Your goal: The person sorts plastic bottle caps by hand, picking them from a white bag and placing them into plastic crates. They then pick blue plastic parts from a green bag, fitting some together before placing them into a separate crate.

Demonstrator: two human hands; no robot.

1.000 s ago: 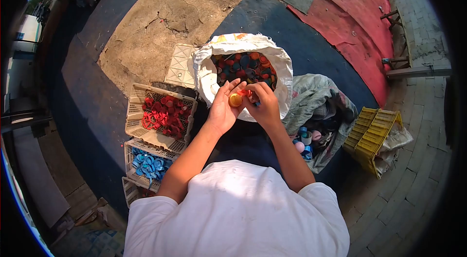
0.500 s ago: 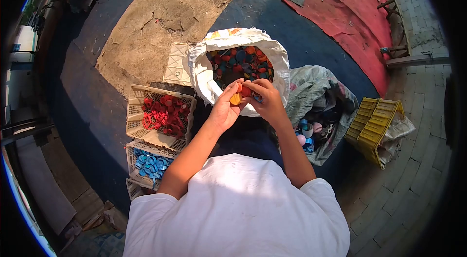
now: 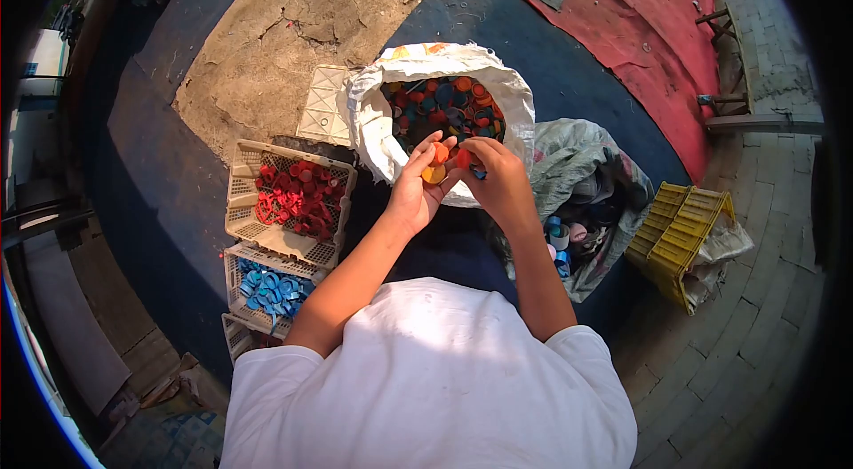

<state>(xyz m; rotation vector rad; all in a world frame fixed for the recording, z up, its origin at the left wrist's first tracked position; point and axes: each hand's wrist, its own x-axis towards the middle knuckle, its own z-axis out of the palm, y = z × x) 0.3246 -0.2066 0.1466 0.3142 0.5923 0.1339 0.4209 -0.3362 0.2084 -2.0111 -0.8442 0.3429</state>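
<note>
A white woven sack (image 3: 374, 127) stands open in front of me, with many mixed red, orange, green and dark caps (image 3: 451, 105) inside. Over its near rim my left hand (image 3: 416, 189) holds an orange cap (image 3: 440, 154) and a yellow cap (image 3: 434, 174). Close beside it, my right hand (image 3: 498, 180) has its fingers closed on a red cap (image 3: 463, 158). A bit of blue shows under the right fingers, too small to make out.
Left of the sack, one crate (image 3: 242, 194) holds red pieces and another (image 3: 235, 278) holds blue pieces. To the right lie a grey-green sack (image 3: 569, 149) with mixed items and a yellow crate (image 3: 666, 225). A flat cream crate (image 3: 322, 105) sits behind.
My hands have moved slightly apart at the fingertips. The red cap has shifted right with my right hand, away from the orange and yellow caps.
</note>
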